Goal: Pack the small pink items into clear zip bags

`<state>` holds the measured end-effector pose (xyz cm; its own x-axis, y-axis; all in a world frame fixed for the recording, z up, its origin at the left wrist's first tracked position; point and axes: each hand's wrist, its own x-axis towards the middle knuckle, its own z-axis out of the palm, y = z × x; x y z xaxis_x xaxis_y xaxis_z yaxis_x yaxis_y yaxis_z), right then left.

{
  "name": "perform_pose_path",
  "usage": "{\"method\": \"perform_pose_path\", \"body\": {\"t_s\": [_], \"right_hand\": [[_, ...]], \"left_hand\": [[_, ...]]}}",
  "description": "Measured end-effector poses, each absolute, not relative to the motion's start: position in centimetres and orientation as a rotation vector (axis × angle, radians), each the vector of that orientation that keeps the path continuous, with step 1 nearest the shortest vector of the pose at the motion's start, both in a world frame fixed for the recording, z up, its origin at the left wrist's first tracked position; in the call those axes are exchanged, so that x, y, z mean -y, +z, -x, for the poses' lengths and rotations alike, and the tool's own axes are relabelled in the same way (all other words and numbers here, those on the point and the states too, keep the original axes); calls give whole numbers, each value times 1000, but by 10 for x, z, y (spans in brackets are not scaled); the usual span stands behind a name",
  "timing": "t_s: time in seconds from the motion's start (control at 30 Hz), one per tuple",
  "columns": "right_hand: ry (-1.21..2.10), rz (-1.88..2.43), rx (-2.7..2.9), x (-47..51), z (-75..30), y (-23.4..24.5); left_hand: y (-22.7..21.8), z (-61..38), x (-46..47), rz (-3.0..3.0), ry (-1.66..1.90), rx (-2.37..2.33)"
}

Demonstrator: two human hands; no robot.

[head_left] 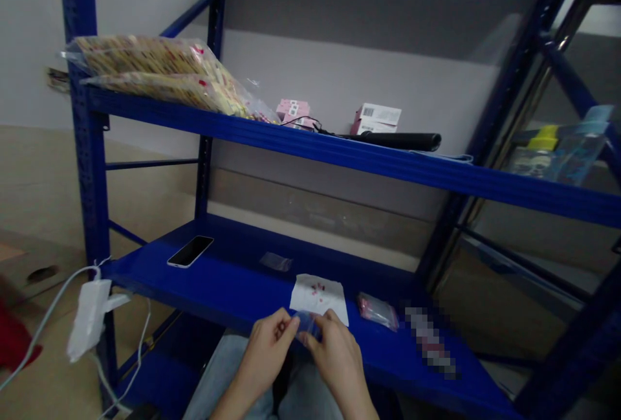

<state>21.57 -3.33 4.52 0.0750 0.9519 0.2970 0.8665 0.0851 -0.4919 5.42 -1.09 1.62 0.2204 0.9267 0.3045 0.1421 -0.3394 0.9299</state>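
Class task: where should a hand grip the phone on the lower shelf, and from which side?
Grip the phone by its long edges, probably from above on the near side. It lies flat, screen up, on the blue shelf, so only its edges stand free.

A small clear plastic bag [308, 325], faintly blue, sits pinched between the left hand [266, 349] and the right hand [337, 358]. Its film looks creased; any contents are too blurred to tell.

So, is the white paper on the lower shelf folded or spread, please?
Spread: the white paper lies flat and open on the blue shelf.
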Motion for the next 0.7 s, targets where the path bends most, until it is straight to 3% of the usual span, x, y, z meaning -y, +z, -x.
{"method": "perform_pose_path", "body": {"t_s": [0.17, 0.33, 0.5, 0.7], "right_hand": [[481, 1437, 1556, 9, -207, 44], [592, 1289, 1468, -4, -175, 22], [705, 1102, 1160, -8, -164, -1], [1230, 697, 487, -16, -151, -16]], "left_hand": [[-11, -67, 8, -828, 1123, -512], [15, -83, -20, -253, 1310, -350], [27, -83, -35, -179, 1470, -371], [15, -90, -27, -497, 1619, -418]]}}
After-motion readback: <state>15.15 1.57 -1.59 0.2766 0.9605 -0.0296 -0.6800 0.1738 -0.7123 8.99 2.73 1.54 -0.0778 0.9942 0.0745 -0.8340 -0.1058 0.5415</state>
